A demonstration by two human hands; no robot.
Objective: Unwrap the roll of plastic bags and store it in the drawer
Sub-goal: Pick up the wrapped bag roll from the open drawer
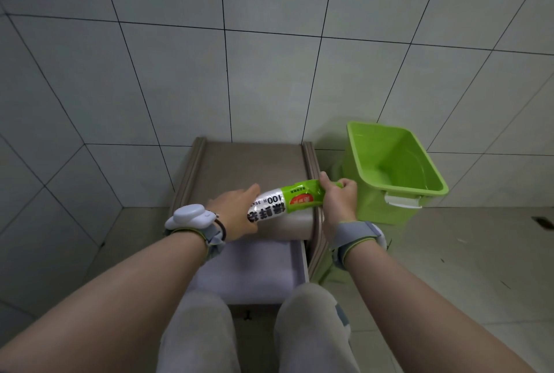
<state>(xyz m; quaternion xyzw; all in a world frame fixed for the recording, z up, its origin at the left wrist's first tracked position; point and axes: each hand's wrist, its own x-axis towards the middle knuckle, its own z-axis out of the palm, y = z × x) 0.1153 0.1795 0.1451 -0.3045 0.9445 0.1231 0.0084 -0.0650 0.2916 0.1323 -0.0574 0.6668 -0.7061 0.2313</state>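
Head view: left hand (236,213) grips the roll (266,207). Right hand (338,198) pinches its green wrapper (302,195) above the open drawer (248,273).

Bare forearms, grey wristbands (353,240), a white device (187,216) on the left, light grey trousers (198,336).

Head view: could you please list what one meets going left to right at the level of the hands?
White wrist device → left hand → roll of plastic bags → right hand → green bin.
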